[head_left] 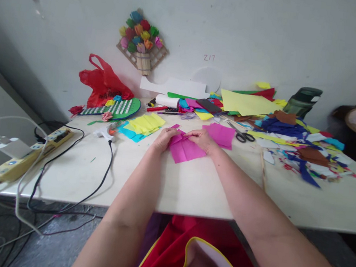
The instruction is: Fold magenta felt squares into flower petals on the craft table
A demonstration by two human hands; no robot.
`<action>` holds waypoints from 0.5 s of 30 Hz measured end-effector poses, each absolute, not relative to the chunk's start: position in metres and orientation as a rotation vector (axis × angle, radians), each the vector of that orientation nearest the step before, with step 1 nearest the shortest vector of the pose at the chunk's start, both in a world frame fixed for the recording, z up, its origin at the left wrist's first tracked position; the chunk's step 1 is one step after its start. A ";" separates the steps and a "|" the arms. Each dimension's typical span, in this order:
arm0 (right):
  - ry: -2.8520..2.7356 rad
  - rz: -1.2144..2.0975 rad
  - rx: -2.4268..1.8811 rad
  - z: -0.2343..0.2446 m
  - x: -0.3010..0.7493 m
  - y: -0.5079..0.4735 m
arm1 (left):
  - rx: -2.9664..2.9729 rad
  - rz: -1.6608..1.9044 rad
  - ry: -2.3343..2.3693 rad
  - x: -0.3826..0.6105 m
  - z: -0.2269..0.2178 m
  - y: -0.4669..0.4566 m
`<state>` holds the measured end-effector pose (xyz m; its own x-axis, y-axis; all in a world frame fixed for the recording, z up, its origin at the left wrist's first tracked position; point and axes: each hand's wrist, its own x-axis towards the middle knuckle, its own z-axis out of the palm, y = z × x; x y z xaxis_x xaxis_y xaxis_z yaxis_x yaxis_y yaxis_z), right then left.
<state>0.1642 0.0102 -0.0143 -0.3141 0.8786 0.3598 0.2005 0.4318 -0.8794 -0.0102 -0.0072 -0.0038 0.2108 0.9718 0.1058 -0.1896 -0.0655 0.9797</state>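
Magenta sheet (187, 152), creased, at the middle of the white table (190, 190), between the two hands, as I view it from my distant post; the left hand (163, 139) has its fingers drawn narrow on the sheet's left edge; the right hand (202, 140) pinches its upper part, though some fingertips are hidden and I cannot tell how firmly they press. Risks, in my judgement: the thin sheet could tear or crease askew if the hands pulled unevenly; a sideways sweep of the right hand could disturb the magenta stack (223, 135) just beside it, or meet the scissors (245, 136) beyond; a snag on the black cord could pull the white corded tool (102, 133) towards the yellow sheets (148, 123). Containers: the red plastic bag (101, 80), at the rear left, hides its contents from me; the dark green bottle (299, 106), rear right, is lidded, and I cannot make out what it holds; on the wall, a small bundled-stick basket (143, 63) bears multicoloured paper flowers (139, 32).
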 end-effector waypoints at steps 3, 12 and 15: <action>-1.784 0.926 -0.932 -0.015 0.164 0.012 | 1.230 1.179 0.853 -0.011 -0.005 -0.006; -1.823 0.897 -0.909 -0.021 0.165 0.017 | 1.281 1.115 1.054 -0.011 -0.011 -0.002; -1.822 0.890 -0.925 -0.021 0.165 0.016 | 1.271 1.121 1.031 -0.011 -0.012 -0.001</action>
